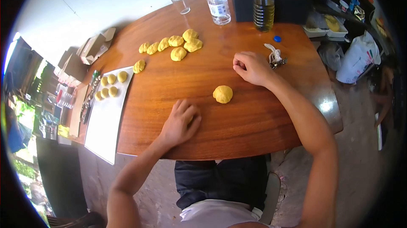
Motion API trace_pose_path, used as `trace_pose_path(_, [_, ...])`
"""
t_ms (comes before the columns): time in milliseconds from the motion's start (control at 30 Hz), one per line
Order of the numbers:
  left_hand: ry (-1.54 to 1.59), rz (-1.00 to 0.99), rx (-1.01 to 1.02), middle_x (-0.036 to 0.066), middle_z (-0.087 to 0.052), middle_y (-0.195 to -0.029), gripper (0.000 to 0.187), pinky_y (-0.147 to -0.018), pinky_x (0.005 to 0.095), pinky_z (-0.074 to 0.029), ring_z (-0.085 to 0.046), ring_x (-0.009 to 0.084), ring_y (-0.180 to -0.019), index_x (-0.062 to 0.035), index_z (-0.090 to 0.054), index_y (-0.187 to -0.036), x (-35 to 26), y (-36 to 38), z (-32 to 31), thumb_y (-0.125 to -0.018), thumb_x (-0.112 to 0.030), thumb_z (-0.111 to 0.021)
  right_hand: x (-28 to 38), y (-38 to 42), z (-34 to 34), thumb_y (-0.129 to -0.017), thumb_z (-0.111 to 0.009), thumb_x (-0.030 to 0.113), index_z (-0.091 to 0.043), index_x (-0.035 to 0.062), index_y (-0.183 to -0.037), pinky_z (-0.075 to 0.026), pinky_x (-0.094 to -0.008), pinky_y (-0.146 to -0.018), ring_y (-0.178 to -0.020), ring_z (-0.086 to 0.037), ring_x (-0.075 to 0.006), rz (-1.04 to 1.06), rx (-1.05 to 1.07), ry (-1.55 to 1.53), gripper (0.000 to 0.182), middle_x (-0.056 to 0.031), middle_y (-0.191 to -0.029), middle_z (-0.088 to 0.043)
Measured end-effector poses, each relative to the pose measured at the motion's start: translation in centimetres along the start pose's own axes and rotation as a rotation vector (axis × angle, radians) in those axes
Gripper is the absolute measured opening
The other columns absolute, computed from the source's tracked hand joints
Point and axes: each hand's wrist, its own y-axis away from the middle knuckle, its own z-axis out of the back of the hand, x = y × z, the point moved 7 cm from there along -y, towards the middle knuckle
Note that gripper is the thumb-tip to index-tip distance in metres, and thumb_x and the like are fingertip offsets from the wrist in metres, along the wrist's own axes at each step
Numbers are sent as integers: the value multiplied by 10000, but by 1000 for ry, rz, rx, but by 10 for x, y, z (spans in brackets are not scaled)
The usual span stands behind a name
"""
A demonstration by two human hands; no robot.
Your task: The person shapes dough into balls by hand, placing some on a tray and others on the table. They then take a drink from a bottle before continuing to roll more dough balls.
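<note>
A yellow dough ball lies on the brown wooden table between my two hands. My left hand rests palm down on the table, left of and below the ball, fingers loosely curled and holding nothing. My right hand rests on the table above and right of the ball, fingers curled shut; nothing shows in it. Farther back lies a cluster of several rough yellow dough pieces. One more dough piece sits by a white tray that carries several small dough balls.
At the table's far edge stand a clear glass, a water bottle and an oil bottle. A blue cap and keys on a white cord lie near my right hand. Boxes sit at the left.
</note>
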Motion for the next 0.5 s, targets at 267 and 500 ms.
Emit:
trace_pose_path(267, [-210,192,-85,175,-597,-1054,171,-921,481,-497,-583,403,-1004,-49,-657,-989,38,20,25,-881,-147,-746,-2,-4,-1,-919,-720,113,-654,46,-911,-522,-395,-639,-696,-663,-268,-60,6,-15,94,-104,-767,-669])
trace_pose_path(500, [-17,-20,-84,172,-615,-1058,75,-904,477,-490,-584,378,-995,-36,-653,-944,-31,13,1,-905,-69,-706,-2,3,2,-903,-711,125,-660,61,-910,-525,-424,-658,-741,-691,-312,-74,55,-44,82,-118,-809,-702])
